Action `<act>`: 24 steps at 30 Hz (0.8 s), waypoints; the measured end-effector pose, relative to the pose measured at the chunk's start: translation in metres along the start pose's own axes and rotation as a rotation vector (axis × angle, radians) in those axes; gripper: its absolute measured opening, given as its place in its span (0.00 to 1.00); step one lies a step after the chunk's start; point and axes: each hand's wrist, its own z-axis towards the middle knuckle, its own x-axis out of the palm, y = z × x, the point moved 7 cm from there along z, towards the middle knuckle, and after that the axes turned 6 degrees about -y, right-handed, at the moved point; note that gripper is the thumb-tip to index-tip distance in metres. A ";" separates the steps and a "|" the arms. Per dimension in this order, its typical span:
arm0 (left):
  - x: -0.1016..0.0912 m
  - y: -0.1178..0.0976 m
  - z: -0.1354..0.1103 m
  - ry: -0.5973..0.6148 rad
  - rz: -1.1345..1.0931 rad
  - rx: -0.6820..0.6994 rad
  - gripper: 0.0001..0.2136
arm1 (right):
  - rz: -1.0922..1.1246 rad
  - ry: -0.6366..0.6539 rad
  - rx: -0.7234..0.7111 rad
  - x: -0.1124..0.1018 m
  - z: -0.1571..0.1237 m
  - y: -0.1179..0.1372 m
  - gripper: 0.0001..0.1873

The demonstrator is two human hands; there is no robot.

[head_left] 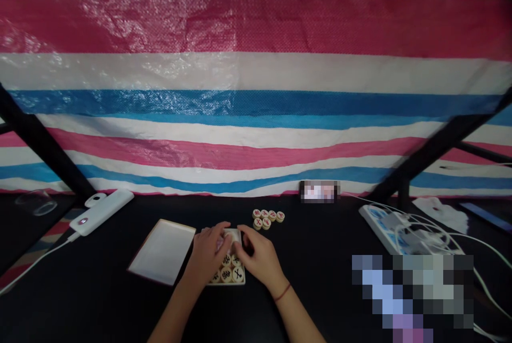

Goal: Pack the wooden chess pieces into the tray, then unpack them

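Left hand (207, 254) and right hand (256, 254) curved close together over the far end of a white tray (226, 284), any pinch hidden. Xiangqi pieces (238, 274) packed in it, a loose group (267, 219) within easy reach beyond, a flat white lid (162, 251) set aside leftward, out of the hands' way

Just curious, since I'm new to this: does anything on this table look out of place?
Yes: a cluster of round xiangqi pieces lies loose on the black table, apart from the others, which sit in a white tray beneath the left hand and right hand.
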 end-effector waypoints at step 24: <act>0.024 -0.009 -0.009 0.031 -0.031 0.175 0.18 | -0.045 0.015 -0.094 0.005 -0.004 -0.001 0.15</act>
